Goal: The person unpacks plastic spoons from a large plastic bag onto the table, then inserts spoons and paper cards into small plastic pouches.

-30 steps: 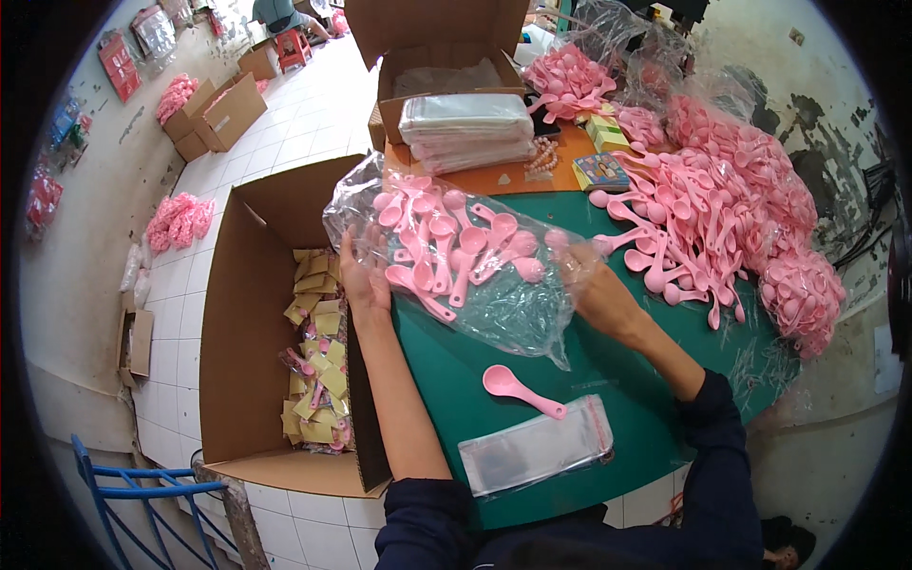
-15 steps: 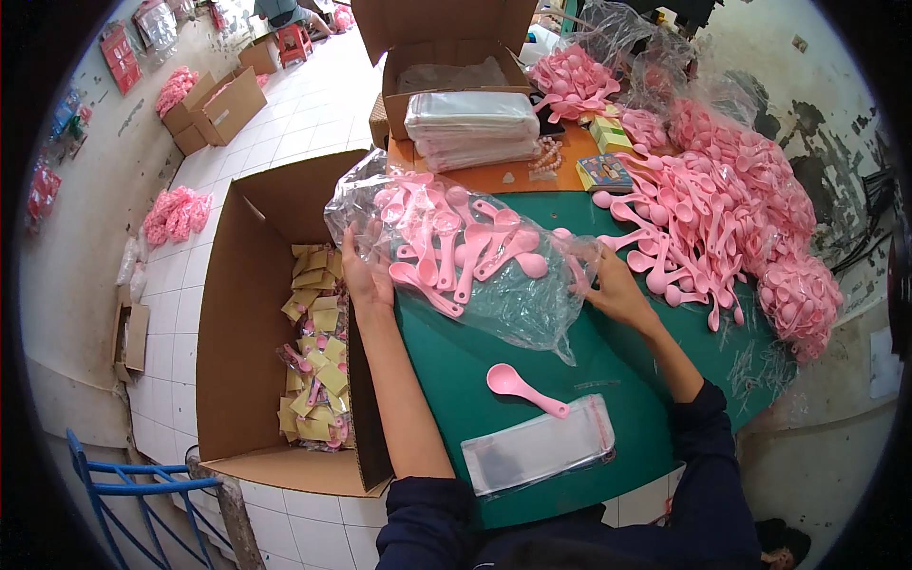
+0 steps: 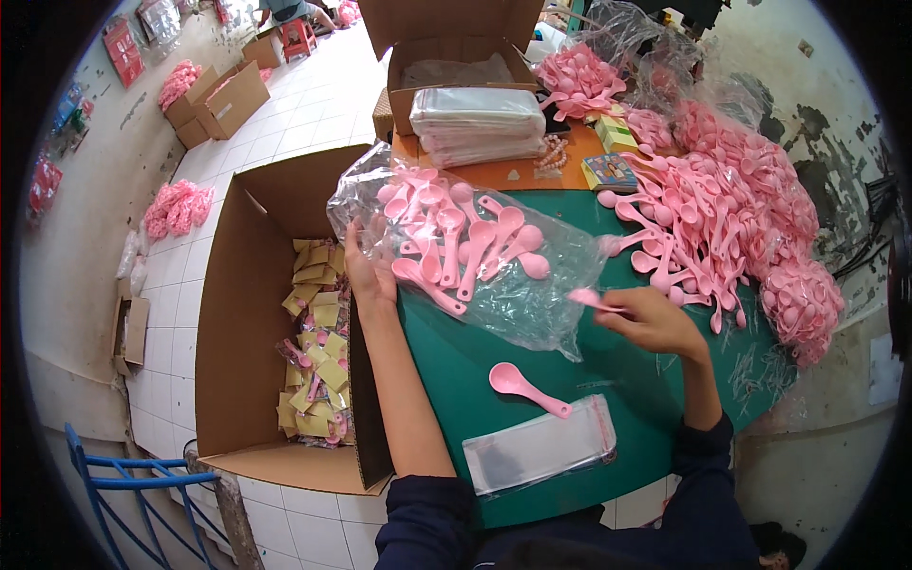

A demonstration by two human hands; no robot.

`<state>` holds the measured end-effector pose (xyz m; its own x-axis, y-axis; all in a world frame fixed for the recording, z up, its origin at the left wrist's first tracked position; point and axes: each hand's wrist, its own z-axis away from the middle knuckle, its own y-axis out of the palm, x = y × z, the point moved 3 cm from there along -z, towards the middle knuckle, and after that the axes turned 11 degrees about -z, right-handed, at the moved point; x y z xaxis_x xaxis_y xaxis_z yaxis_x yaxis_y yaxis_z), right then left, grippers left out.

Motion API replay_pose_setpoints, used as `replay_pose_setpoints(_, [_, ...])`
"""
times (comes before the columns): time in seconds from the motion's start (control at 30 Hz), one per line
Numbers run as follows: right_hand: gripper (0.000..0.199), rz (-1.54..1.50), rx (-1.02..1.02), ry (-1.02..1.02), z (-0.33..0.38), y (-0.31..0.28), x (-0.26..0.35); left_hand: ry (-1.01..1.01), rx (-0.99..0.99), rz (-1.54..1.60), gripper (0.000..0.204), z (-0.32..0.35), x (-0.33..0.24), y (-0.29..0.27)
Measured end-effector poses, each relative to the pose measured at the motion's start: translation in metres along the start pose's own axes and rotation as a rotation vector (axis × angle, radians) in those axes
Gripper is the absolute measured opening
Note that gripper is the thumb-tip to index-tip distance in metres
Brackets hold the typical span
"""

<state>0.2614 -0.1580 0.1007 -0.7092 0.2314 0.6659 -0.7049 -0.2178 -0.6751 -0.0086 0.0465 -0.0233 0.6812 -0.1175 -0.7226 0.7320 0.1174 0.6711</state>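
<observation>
A clear plastic bag (image 3: 532, 294) with several pink plastic spoons (image 3: 456, 237) in it lies on the green table (image 3: 665, 408). My left hand (image 3: 369, 271) grips the bag's left edge by the table's rim. My right hand (image 3: 651, 318) sits to the right of the bag and pinches one pink spoon (image 3: 594, 299) by its handle. One loose pink spoon (image 3: 527, 388) lies nearer to me, just above a small flat clear sleeve (image 3: 541, 446).
A big heap of pink spoons (image 3: 731, 228) covers the table's right side. A stack of clear sleeves (image 3: 480, 123) sits at the back before an open carton (image 3: 446, 38). A large open cardboard box (image 3: 275, 313) with packed spoon packets stands left, on the floor. A blue chair frame (image 3: 123, 484) is lower left.
My right hand has pulled back out from the bag's right edge toward me, now holding a single pink spoon. The left hand stays on the bag.
</observation>
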Motion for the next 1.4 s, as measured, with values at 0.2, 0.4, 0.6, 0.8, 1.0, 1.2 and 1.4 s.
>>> replay_pose_setpoints(0.2, [0.031, 0.195, -0.163, -0.793, -0.105, 0.044, -0.025, -0.011, 0.036, 0.007, 0.044, -0.001, 0.006, 0.009])
replay_pose_setpoints(0.4, [0.051, 0.334, -0.240, -0.762, -0.118, 0.045, 0.008, -0.026, 0.006, -0.053, 0.048, 0.004, 0.003, 0.004])
replay_pose_setpoints(0.6, [0.050, 0.784, -0.242, -0.487, -0.102, 0.046, 0.006, -0.008, 0.047, -0.023, 0.049, 0.000, 0.004, 0.004])
replay_pose_setpoints(0.8, [0.043, 0.583, -0.187, -0.319, -0.090, 0.050, -0.002, -0.002, 0.033, 0.001, 0.048, -0.001, 0.003, 0.004])
replay_pose_setpoints(1.0, [0.045, 0.617, -0.384, -0.317, -0.081, 0.051, -0.015, 0.001, 0.037, -0.040, 0.049, 0.002, 0.003, 0.008])
replay_pose_setpoints(1.2, [0.049, 0.389, -0.465, -0.437, -0.080, 0.058, -0.022, -0.023, 0.009, 0.017, 0.048, 0.000, 0.005, 0.004])
replay_pose_setpoints(1.4, [0.065, 0.349, -0.325, -0.685, -0.061, 0.048, -0.008, -0.003, 0.032, 0.022, 0.048, -0.003, 0.004, 0.000])
